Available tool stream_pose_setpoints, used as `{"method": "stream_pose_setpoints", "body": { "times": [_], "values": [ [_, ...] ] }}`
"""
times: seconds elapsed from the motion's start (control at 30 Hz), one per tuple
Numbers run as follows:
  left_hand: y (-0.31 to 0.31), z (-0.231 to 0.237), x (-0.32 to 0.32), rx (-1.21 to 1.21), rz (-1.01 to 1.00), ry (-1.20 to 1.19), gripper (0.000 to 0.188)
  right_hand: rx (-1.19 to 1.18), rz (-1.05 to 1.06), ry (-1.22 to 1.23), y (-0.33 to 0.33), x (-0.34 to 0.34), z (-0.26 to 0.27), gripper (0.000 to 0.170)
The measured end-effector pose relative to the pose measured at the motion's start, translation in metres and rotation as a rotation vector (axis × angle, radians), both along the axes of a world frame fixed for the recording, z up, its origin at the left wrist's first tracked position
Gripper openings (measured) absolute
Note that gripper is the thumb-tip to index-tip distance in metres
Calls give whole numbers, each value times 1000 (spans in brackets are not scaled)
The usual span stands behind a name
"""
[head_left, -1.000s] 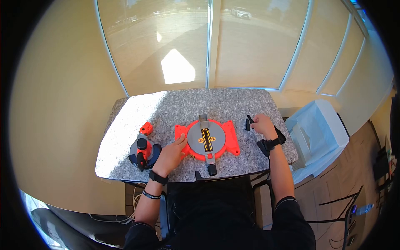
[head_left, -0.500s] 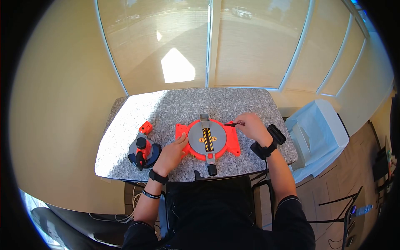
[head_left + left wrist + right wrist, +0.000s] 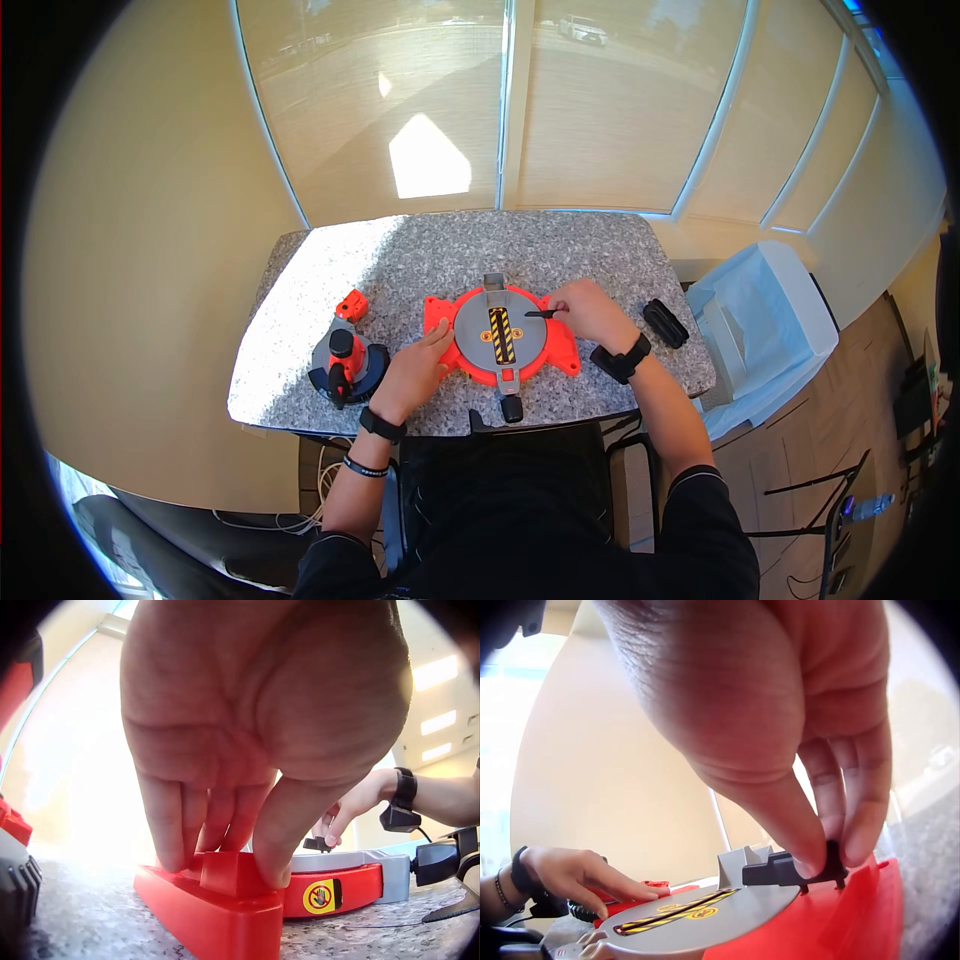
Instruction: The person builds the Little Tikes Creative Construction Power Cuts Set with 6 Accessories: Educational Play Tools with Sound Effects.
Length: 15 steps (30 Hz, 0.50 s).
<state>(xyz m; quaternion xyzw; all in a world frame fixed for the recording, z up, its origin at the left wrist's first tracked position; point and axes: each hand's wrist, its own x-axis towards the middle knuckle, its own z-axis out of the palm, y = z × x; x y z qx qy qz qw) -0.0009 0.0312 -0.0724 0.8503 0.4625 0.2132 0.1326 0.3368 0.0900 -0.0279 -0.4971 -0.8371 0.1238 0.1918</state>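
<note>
A red toy saw base (image 3: 563, 353) with a round grey turntable (image 3: 470, 337) lies in the middle of the table. My left hand (image 3: 408, 375) holds its left wing; in the left wrist view, thumb and fingers straddle a raised red block (image 3: 229, 875). Over the right wing is my right hand (image 3: 597, 316), pinching a small black plastic clamp piece (image 3: 772, 871) between thumb and fingers. Its arm points in over the turntable, and two short pegs (image 3: 840, 884) on its underside face the red wing, right at its surface.
A red, grey and black toy saw head (image 3: 345, 360) stands left of my left hand. To the right lies a long black piece (image 3: 665, 323) on the speckled table (image 3: 560, 245). Beyond the table's right edge is a bin with a light blue liner (image 3: 780, 300).
My right hand has picked up the black clamp piece from the table at the right and brought it left over the base's right wing. The left hand stays on the base.
</note>
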Motion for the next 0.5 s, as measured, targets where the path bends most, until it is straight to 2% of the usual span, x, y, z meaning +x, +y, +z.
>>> {"method": "stream_pose_setpoints", "body": {
  "times": [0.5],
  "values": [
    [1, -3, 0, -21, 10, -47, 64, 81, 41, -23, 6, 1, -9, 13]
  ]
}}
